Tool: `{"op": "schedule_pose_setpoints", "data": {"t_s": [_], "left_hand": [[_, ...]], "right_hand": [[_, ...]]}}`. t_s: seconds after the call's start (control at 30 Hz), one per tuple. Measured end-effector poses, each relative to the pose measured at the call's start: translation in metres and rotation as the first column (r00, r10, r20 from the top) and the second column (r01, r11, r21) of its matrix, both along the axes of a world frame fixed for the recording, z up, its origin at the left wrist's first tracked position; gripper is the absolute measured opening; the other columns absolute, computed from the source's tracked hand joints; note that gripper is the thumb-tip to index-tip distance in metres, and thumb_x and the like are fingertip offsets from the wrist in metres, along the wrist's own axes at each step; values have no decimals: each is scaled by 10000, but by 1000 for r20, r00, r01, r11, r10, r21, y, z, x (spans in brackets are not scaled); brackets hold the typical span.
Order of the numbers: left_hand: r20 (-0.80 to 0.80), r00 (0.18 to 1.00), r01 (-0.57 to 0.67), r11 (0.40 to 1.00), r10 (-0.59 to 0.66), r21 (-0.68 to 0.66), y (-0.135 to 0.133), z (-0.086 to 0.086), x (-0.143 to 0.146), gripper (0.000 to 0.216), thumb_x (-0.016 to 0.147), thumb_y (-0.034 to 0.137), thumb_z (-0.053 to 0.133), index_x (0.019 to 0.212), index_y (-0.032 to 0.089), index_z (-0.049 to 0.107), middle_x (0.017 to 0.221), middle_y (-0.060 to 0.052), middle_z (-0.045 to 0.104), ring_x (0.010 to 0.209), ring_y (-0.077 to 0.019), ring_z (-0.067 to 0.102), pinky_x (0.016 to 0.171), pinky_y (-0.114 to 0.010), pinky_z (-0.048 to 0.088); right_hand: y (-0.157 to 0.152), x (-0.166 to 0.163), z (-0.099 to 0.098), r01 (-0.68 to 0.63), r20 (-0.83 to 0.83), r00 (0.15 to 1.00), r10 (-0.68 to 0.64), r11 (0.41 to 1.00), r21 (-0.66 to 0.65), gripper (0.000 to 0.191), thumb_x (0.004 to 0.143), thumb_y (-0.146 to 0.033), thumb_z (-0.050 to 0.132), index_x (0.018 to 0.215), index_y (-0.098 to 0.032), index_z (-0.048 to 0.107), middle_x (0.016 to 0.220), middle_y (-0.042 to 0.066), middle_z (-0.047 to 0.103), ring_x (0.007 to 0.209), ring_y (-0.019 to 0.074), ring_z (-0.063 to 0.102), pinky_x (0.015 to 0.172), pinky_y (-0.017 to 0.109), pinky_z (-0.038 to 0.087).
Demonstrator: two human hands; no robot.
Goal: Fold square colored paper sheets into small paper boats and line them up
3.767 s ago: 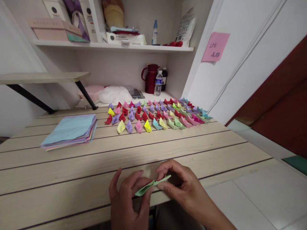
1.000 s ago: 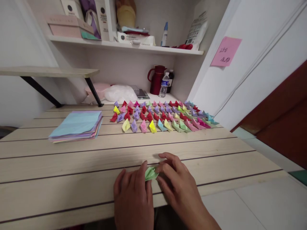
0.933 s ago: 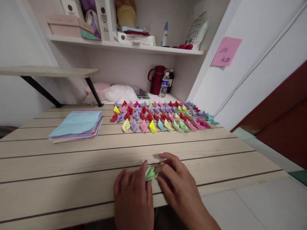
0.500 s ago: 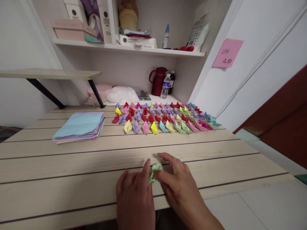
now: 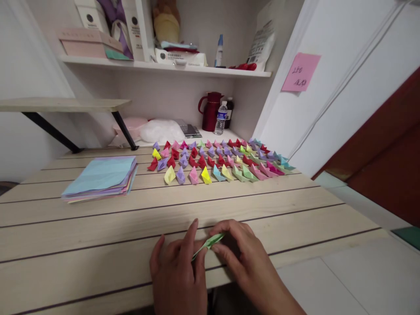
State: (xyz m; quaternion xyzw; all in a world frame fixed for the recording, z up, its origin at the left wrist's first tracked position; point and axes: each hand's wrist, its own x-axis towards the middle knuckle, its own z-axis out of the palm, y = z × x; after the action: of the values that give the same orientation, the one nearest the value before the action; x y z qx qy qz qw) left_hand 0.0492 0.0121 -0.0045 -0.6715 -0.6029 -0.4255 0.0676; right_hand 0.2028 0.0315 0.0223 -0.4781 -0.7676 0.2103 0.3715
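Observation:
A small folded piece of light green paper (image 5: 211,240) is held between both hands, low over the front part of the table. My left hand (image 5: 180,267) pinches its left end between thumb and fingers, with the index finger raised. The right end is gripped by the thumb and index finger of my right hand (image 5: 244,258). Seen nearly edge-on, the paper shows narrow layers; fingers cover both its ends. Beyond the hands stand rows of folded paper boats (image 5: 205,175) in red, purple, pink, yellow, green and blue.
A stack of coloured paper sheets (image 5: 100,175), light blue on top, lies at the left. Behind the boats are a dark red jug (image 5: 211,111), a water bottle (image 5: 221,118) and a white plastic bag (image 5: 162,131). A raised wooden shelf (image 5: 65,104) on black legs stands back left.
The green paper has turned to a flatter, edge-on position. My right index finger has curled in to pinch its end, and my left thumb now presses it. The view has shifted slightly.

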Motion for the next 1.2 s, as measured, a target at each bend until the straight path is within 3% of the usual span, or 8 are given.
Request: {"op": "schedule_pose_setpoints", "data": {"t_s": [0.17, 0.37, 0.5, 0.63, 0.83, 0.97, 1.07, 1.2], "left_hand": [[65, 998, 4, 999, -1, -47, 0, -2, -2, 395, 974, 340, 492, 1367, 310, 507, 883, 12, 790, 843, -204, 719, 1095, -518, 317], [166, 985, 75, 984, -48, -161, 1, -4, -10, 436, 913, 343, 581, 1346, 327, 538, 839, 39, 787, 927, -219, 722, 1120, -540, 321], [317, 945, 167, 947, -75, -273, 1, 2, -15, 465, 870, 441, 612, 1311, 297, 593, 872, -2, 783, 857, -239, 727, 1024, -542, 451], [431, 902, 135, 922, 38, -363, 0, 9, -15, 490, 861, 455, 597, 1314, 268, 597, 853, -31, 762, 939, -261, 701, 978, -526, 483], [442, 895, 141, 896, 67, -421, 2, 17, -15, 530, 785, 409, 579, 1281, 224, 619, 915, -72, 763, 955, -296, 697, 899, -534, 512], [305, 951, 107, 864, 57, -492, 6, 26, -17, 528, 787, 331, 592, 1304, 223, 598, 811, -35, 765, 944, -288, 699, 909, -507, 498], [-25, 996, -84, 868, 83, -489, 5, 30, -25, 470, 821, 309, 629, 1280, 207, 618, 741, -28, 758, 830, -275, 705, 930, -505, 463], [-397, 902, -267, 940, 167, -211, -5, 29, -42, 339, 878, 344, 608, 1156, 160, 672, 692, -53, 738, 725, -289, 692, 914, -547, 438]], "right_hand": [[3, 0, 3, 2, -12, 1000, -2, 1000, -3, 411, 877, -158, 683, 1254, -293, 591, 1089, 36, 714, 1012, 242, 639, 892, 393, 472], [5, -1, 11, -4, -38, 999, 3, 999, -37, 112, 885, -171, 689, 809, -254, 686, 817, -36, 722, 809, 178, 670, 793, 322, 447], [5, -1, 13, -17, -45, 999, 15, 999, -36, 155, 923, -213, 629, 774, -238, 666, 787, -33, 725, 786, 175, 667, 755, 308, 445], [4, -1, 14, -19, -22, 1000, 18, 999, -50, 195, 954, -237, 583, 771, -233, 650, 751, -38, 704, 778, 174, 647, 766, 313, 431], [3, -4, 12, 26, 208, 978, -28, 1000, 14, 126, 931, -210, 615, 807, -227, 626, 890, 15, 631, 866, 218, 560, 774, 367, 396], [4, -7, 9, 20, 301, 953, -39, 998, 65, 83, 890, -196, 646, 814, -221, 623, 941, 37, 616, 882, 239, 527, 766, 391, 381], [5, -9, 7, 21, 350, 935, -52, 995, 94, 71, 862, -174, 649, 818, -226, 627, 954, 43, 613, 886, 247, 514, 760, 401, 362], [6, -11, 8, -11, 405, 914, -26, 996, 91, 95, 876, -165, 615, 807, -229, 631, 904, 41, 598, 862, 242, 503, 735, 395, 335]]}}
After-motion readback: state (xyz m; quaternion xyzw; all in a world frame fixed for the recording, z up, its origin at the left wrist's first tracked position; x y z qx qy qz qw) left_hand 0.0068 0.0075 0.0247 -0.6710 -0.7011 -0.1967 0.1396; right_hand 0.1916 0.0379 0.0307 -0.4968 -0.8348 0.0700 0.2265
